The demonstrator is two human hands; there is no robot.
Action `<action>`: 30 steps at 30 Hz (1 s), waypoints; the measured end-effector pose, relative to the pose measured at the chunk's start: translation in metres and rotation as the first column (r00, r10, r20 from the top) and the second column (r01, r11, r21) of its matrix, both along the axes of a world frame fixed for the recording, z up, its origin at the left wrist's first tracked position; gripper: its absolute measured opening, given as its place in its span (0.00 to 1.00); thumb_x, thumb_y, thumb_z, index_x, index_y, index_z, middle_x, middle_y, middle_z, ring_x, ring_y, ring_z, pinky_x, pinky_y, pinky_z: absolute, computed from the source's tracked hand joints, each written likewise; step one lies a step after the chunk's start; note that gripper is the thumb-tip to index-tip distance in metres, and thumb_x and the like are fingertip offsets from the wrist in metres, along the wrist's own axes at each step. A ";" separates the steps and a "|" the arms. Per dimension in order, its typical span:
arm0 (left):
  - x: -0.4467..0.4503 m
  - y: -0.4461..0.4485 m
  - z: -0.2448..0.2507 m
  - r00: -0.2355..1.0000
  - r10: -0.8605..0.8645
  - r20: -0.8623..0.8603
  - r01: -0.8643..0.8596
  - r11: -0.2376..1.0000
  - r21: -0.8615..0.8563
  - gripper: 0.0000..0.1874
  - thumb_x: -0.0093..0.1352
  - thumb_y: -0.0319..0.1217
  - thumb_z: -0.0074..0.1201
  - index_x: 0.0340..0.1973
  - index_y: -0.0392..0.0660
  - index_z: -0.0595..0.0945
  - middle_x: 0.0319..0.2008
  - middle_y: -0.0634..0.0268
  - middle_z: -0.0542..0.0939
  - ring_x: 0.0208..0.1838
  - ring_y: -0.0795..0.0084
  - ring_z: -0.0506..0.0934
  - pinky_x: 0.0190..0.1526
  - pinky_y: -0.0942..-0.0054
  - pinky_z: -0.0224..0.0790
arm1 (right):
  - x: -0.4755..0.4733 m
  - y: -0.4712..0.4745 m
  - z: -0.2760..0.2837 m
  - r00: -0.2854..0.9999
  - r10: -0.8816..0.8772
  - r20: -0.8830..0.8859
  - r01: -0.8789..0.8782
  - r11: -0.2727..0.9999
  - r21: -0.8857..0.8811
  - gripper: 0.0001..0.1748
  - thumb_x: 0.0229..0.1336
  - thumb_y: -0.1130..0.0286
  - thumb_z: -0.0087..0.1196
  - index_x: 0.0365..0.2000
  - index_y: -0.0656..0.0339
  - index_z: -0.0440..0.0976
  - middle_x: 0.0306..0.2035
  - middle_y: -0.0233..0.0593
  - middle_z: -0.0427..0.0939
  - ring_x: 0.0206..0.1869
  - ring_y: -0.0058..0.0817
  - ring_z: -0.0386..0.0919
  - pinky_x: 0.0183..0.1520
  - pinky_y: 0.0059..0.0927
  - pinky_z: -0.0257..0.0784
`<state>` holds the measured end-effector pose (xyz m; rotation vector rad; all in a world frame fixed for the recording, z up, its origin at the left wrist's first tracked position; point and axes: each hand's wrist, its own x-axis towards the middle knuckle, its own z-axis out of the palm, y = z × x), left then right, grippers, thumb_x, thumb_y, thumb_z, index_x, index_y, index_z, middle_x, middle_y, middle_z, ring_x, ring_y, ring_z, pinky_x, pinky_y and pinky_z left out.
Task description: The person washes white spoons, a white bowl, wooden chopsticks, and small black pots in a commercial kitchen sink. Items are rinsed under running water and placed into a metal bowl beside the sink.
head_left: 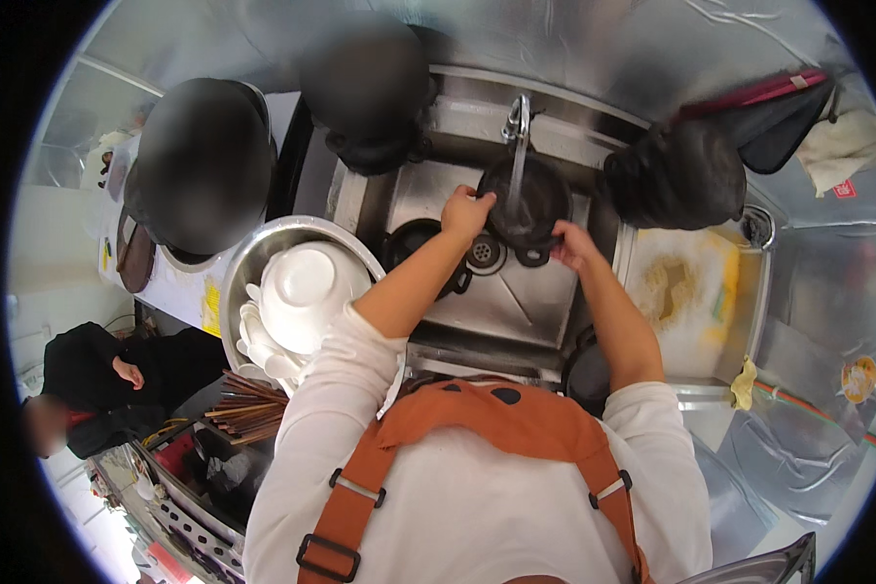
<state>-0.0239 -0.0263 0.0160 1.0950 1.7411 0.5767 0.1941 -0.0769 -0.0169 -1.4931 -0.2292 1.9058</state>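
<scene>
A black two-handled pot (533, 212) is under the running faucet (520, 120), and water pours into it. My left hand (467, 212) grips its left rim, while my right hand (573, 247) holds the right side near the lower handle. Below and to the left, another black pot (412, 244) sits on the floor of the steel sink (507, 306), partly behind my left forearm. The drain strainer (484, 252) shows between the two pots.
A steel basin (232, 292) of white bowls (303, 285) and spoons stands at left, with chopsticks (244, 409) below it. Stacked black pots (675, 175) sit right, above a sink of foamy water (671, 292). More dark pots (376, 150) stand at the back. A person (131, 372) is at far left.
</scene>
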 end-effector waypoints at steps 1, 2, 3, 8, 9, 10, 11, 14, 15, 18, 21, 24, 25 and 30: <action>-0.006 0.002 0.003 0.987 -0.048 -0.152 0.065 0.992 0.112 0.20 0.55 0.32 0.57 0.41 0.37 0.73 0.33 0.55 0.77 0.34 0.63 0.78 0.30 0.66 0.71 | 0.001 -0.004 -0.026 0.998 0.051 -0.048 -0.052 0.998 -0.018 0.03 0.42 0.74 0.45 0.21 0.54 0.69 0.24 0.30 0.71 0.24 0.24 0.70 0.24 0.27 0.67; -0.004 -0.001 0.028 0.998 -0.027 0.055 0.031 0.997 -0.069 0.23 0.54 0.31 0.56 0.43 0.35 0.71 0.35 0.53 0.76 0.37 0.60 0.77 0.34 0.64 0.70 | -0.001 -0.013 -0.045 0.991 -0.009 -0.137 0.008 1.000 -0.008 0.04 0.41 0.75 0.45 0.18 0.54 0.67 0.23 0.30 0.70 0.23 0.24 0.67 0.23 0.26 0.63; 0.001 -0.007 0.056 0.969 0.046 0.243 0.014 0.971 -0.237 0.25 0.53 0.31 0.56 0.44 0.34 0.70 0.37 0.51 0.76 0.41 0.57 0.76 0.39 0.62 0.70 | -0.004 -0.018 -0.058 0.984 -0.019 -0.178 0.015 1.000 -0.023 0.04 0.41 0.76 0.45 0.19 0.54 0.67 0.22 0.30 0.69 0.25 0.24 0.68 0.26 0.27 0.64; -0.026 -0.002 0.004 0.773 0.283 0.568 -0.019 0.905 -0.424 0.27 0.53 0.25 0.51 0.49 0.38 0.67 0.45 0.46 0.71 0.41 0.44 0.73 0.39 0.38 0.67 | -0.028 0.005 -0.025 0.997 0.043 -0.065 -0.042 0.999 0.022 0.11 0.43 0.78 0.45 0.32 0.65 0.70 0.37 0.45 0.73 0.41 0.41 0.73 0.49 0.49 0.70; -0.020 -0.003 0.011 0.812 0.291 0.507 -0.050 0.899 -0.435 0.20 0.54 0.27 0.50 0.43 0.37 0.74 0.44 0.47 0.73 0.41 0.47 0.74 0.38 0.41 0.68 | -0.021 0.011 -0.020 1.000 0.009 0.006 -0.009 1.000 0.017 0.16 0.42 0.78 0.45 0.37 0.67 0.69 0.38 0.45 0.73 0.41 0.43 0.74 0.46 0.48 0.72; -0.028 -0.004 -0.054 0.944 0.105 0.313 -0.017 0.962 -0.271 0.16 0.55 0.29 0.48 0.39 0.37 0.77 0.39 0.49 0.75 0.39 0.50 0.75 0.33 0.46 0.67 | -0.033 0.019 -0.022 0.997 0.030 0.076 -0.038 0.993 0.109 0.22 0.41 0.77 0.46 0.43 0.66 0.66 0.40 0.46 0.73 0.41 0.44 0.74 0.42 0.47 0.74; -0.021 -0.006 -0.068 0.967 -0.008 0.253 0.095 0.937 -0.336 0.15 0.57 0.30 0.47 0.37 0.36 0.78 0.33 0.50 0.77 0.36 0.56 0.76 0.29 0.51 0.66 | -0.041 0.017 0.003 0.987 0.006 0.162 -0.026 0.992 0.127 0.25 0.38 0.78 0.45 0.44 0.62 0.66 0.40 0.46 0.73 0.41 0.43 0.75 0.40 0.45 0.75; 0.027 -0.038 -0.093 0.851 0.487 0.195 -0.430 0.860 -0.274 0.19 0.59 0.32 0.48 0.43 0.34 0.76 0.40 0.49 0.77 0.43 0.58 0.77 0.38 0.60 0.69 | -0.046 0.010 -0.004 0.987 -0.089 0.130 0.072 0.989 0.129 0.34 0.34 0.80 0.43 0.51 0.53 0.60 0.41 0.43 0.71 0.39 0.43 0.74 0.34 0.44 0.75; 0.034 -0.044 -0.071 0.879 0.477 0.025 -0.461 0.861 -0.215 0.19 0.58 0.33 0.49 0.42 0.33 0.76 0.41 0.48 0.78 0.44 0.57 0.78 0.39 0.61 0.70 | -0.056 -0.004 0.020 0.962 -0.194 0.194 0.173 0.978 0.120 0.37 0.34 0.80 0.43 0.53 0.51 0.57 0.41 0.42 0.71 0.38 0.43 0.74 0.32 0.44 0.75; 0.034 -0.062 -0.063 0.742 0.554 0.377 -0.390 0.815 -0.429 0.20 0.59 0.38 0.52 0.40 0.36 0.76 0.37 0.53 0.78 0.37 0.57 0.78 0.39 0.61 0.71 | -0.061 0.000 0.028 0.928 -0.154 0.340 0.089 0.976 0.198 0.39 0.34 0.81 0.44 0.54 0.51 0.54 0.41 0.42 0.69 0.37 0.41 0.73 0.30 0.42 0.74; 0.048 -0.065 -0.043 0.517 0.640 0.568 -0.309 0.759 -0.573 0.18 0.59 0.38 0.56 0.39 0.37 0.77 0.33 0.56 0.77 0.34 0.60 0.77 0.34 0.60 0.72 | -0.064 0.017 0.049 0.853 -0.090 0.513 -0.038 0.972 0.233 0.38 0.34 0.82 0.43 0.53 0.57 0.55 0.41 0.42 0.69 0.40 0.37 0.71 0.34 0.39 0.74; 0.066 -0.059 -0.107 0.452 0.577 0.681 -0.269 0.815 -0.513 0.12 0.59 0.32 0.53 0.36 0.38 0.78 0.31 0.56 0.77 0.33 0.60 0.76 0.33 0.59 0.70 | -0.036 0.015 0.044 0.897 -0.015 0.443 -0.072 0.981 0.179 0.40 0.40 0.80 0.47 0.57 0.52 0.48 0.49 0.44 0.66 0.46 0.38 0.70 0.39 0.44 0.73; 0.056 -0.055 -0.113 0.653 0.517 0.554 -0.233 0.833 -0.502 0.09 0.58 0.27 0.51 0.34 0.39 0.78 0.31 0.56 0.77 0.31 0.60 0.74 0.33 0.59 0.69 | -0.039 0.005 0.061 0.905 -0.015 0.424 -0.031 0.994 0.101 0.33 0.41 0.78 0.48 0.53 0.57 0.56 0.46 0.43 0.68 0.46 0.39 0.70 0.42 0.48 0.71; 0.025 -0.046 -0.062 0.479 0.705 0.524 -0.533 0.707 -0.465 0.25 0.52 0.26 0.51 0.46 0.32 0.69 0.44 0.48 0.74 0.41 0.55 0.74 0.44 0.59 0.68 | -0.030 -0.018 -0.026 0.997 0.066 0.043 -0.059 0.987 -0.148 0.09 0.44 0.70 0.51 0.30 0.59 0.68 0.33 0.42 0.70 0.31 0.37 0.69 0.31 0.44 0.70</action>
